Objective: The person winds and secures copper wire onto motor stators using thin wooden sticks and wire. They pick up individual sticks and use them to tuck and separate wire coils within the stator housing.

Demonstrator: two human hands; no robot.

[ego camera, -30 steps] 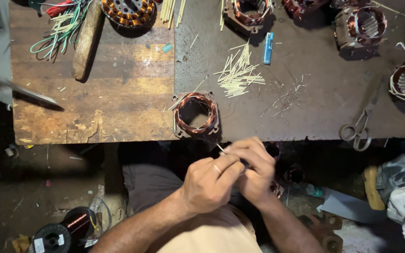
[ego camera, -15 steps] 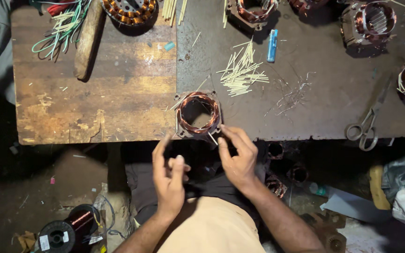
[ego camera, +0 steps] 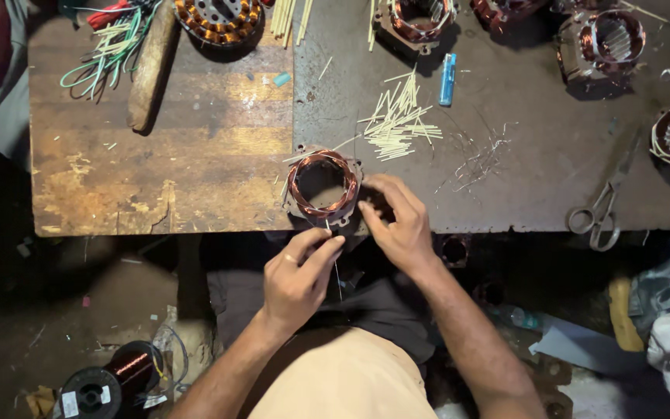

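Stator [ego camera: 322, 186] with copper windings sits at the near edge of the worktop [ego camera: 521, 186], right where the wooden board [ego camera: 157, 155] meets the dark sheet. Right hand [ego camera: 398, 223] is now on the stator's right side, fingers curled against the frame, grip closed on it; half a second ago it hovered just off the edge. Left hand [ego camera: 298, 278] has come up from below: earlier it was spread open well under the stator, now thumb and forefinger are pinched shut on a thin pale sliver [ego camera: 329, 230] whose upper end touches the stator's near rim. A fine wire [ego camera: 338, 275] hangs down from that pinch. Stator itself hasn't moved. Beyond the stator, a pile of pale sticks [ego camera: 398, 124] and a blue lighter [ego camera: 447, 79] just past it. Right of the stator, well apart, scissors [ego camera: 597, 219] at the worktop edge. Far left of the stator, a wooden handle [ego camera: 151, 66] and green wires [ego camera: 106, 50]. More wound stators [ego camera: 610, 40] line the far edge. Below-left of the stator, on the floor, a copper wire spool [ego camera: 110, 384].
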